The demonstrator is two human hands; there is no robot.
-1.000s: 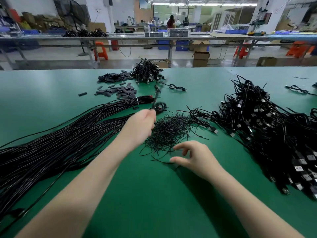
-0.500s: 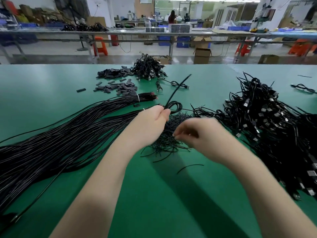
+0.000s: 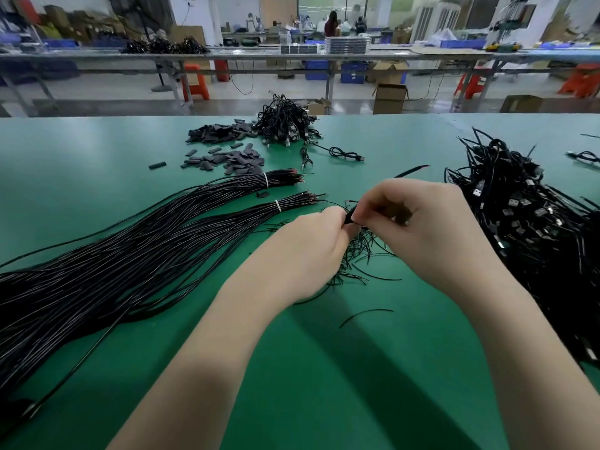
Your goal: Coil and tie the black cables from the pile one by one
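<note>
Coiled cable (image 3: 349,216) sits pinched between both hands, right above the twist-tie pile (image 3: 355,251) in the middle of the green table (image 3: 81,164). Left hand (image 3: 308,251) fingers curled round the coil from the left; right hand (image 3: 425,228) thumb and forefinger nip it from the right, other fingers curled. Coil mostly hidden by the hands, so can't tell whether a tie is on it. One cable end (image 3: 412,170) pokes out past the right hand, away from the tie pile. Left of the tie pile: long straight-cable bundles (image 3: 130,254), banded with white ties near their far ends. Right of it: big heap of USB-plug cables (image 3: 532,222). Beyond it: flat black sleeve pieces (image 3: 227,160) and a smaller heap of finished coils (image 3: 285,125). One loose tie (image 3: 365,315) lies near side of the pile.
</note>
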